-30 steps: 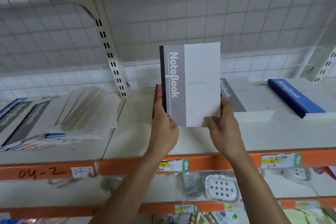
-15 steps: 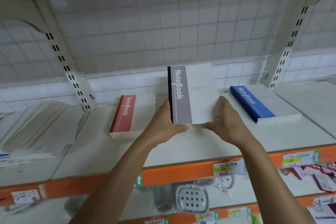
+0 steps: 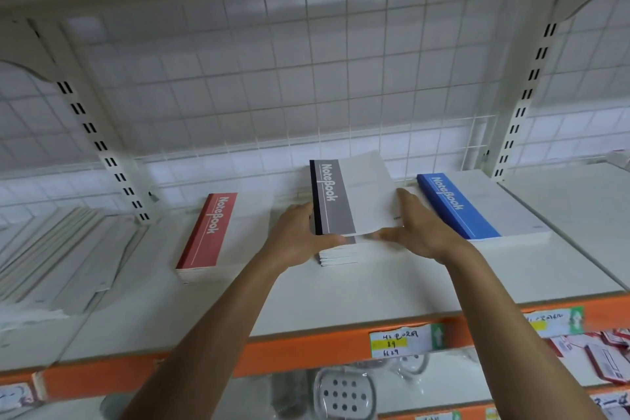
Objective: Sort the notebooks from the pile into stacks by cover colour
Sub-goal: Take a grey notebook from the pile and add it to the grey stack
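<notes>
A grey-banded white notebook point(image 3: 354, 198) lies tilted on top of the grey stack point(image 3: 337, 257) at mid-shelf. My left hand point(image 3: 300, 235) grips its spine side, thumb at the near corner. My right hand point(image 3: 412, 228) holds its right edge, fingers along the cover and thumb under the near edge. A red-banded stack point(image 3: 208, 235) sits to the left, a blue-banded stack point(image 3: 456, 204) to the right. The unsorted pile point(image 3: 58, 256) lies fanned out at the far left.
A white shelf board point(image 3: 341, 297) with an orange front rail point(image 3: 300, 351) and price labels carries everything. A wire grid backs the shelf, with slotted uprights at left point(image 3: 99, 147) and right point(image 3: 525, 95). Packaged goods hang on the shelf below.
Both hands have carried the grey notebook from upright in the air down and away onto the grey stack. The view has swung right, so the pile now sits at the left edge.
</notes>
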{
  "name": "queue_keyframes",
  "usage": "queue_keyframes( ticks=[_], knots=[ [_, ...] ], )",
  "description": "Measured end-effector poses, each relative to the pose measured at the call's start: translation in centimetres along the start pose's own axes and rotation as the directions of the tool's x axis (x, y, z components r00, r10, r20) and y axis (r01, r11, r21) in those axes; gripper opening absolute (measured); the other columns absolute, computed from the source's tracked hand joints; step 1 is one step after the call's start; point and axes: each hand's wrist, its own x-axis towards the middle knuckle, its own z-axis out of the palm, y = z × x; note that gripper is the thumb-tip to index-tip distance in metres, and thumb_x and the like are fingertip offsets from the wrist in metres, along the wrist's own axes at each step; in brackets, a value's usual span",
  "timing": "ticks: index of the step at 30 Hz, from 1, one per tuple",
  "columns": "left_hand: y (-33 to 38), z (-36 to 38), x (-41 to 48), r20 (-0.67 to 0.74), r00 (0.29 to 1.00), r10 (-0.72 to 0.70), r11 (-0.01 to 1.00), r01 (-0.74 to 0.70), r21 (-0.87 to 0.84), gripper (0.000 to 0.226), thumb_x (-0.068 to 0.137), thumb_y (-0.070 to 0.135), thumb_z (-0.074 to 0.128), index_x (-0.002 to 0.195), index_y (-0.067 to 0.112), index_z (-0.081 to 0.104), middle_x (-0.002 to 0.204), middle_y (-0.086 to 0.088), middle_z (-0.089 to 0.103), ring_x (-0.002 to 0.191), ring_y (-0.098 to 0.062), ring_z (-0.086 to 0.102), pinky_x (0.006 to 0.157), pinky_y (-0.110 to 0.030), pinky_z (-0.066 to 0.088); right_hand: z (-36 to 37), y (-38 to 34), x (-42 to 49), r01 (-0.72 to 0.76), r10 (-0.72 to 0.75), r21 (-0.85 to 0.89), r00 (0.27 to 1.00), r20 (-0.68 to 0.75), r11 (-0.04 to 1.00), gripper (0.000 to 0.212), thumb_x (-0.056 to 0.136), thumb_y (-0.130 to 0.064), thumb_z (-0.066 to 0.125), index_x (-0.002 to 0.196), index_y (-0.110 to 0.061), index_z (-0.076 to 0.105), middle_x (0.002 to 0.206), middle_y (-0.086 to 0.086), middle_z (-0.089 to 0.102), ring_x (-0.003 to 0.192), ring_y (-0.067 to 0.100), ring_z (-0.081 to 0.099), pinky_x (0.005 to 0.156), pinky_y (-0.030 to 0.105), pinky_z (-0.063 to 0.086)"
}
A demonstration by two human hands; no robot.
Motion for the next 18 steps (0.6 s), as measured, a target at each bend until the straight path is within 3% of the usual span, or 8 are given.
queue_keyframes(
  ticks=[9, 14, 18],
  knots=[
    [-1.1, 0.9, 0.9, 0.019, 0.999, -0.045, 0.999, 0.046, -0.005, 0.084, 0.047, 0.066, 0.066, 0.125, 0.039, 0.052, 0.126, 0.012, 0.058, 0.118, -0.01, 0.051, 0.097, -0.039, 0.046, 0.9, 1.6, 1.2, -0.043, 0.041, 0.041, 0.997, 0.058, 0.998, 0.06, 0.078, -0.033, 0.074, 0.123, -0.014, 0.039, 0.121, 0.001, 0.045, 0.103, 0.017, 0.048, 0.08, 0.026, 0.039],
    [-1.7, 0.8, 1.2, 0.053, 0.996, -0.074, 0.997, 0.075, -0.021, 0.063, 0.069, 0.043, 0.078, 0.126, 0.031, 0.054, 0.126, 0.007, 0.058, 0.115, -0.012, 0.053, 0.097, -0.039, 0.047, 1.2, 2.0, 1.4, -0.065, 0.06, 0.057, 0.995, 0.085, 0.996, 0.054, 0.079, -0.032, 0.073, 0.118, -0.013, 0.041, 0.117, 0.003, 0.047, 0.101, 0.019, 0.05, 0.079, 0.029, 0.042],
    [-2.1, 1.0, 1.4, 0.067, 0.995, -0.073, 0.997, 0.075, -0.023, 0.064, 0.07, 0.041, 0.079, 0.127, 0.031, 0.053, 0.124, 0.007, 0.06, 0.112, -0.013, 0.055, 0.096, -0.039, 0.048, 1.3, 2.1, 1.3, -0.074, 0.067, 0.074, 0.993, 0.097, 0.995, 0.053, 0.08, -0.03, 0.073, 0.118, -0.012, 0.041, 0.117, 0.004, 0.048, 0.102, 0.019, 0.05, 0.081, 0.03, 0.043]
  ],
)
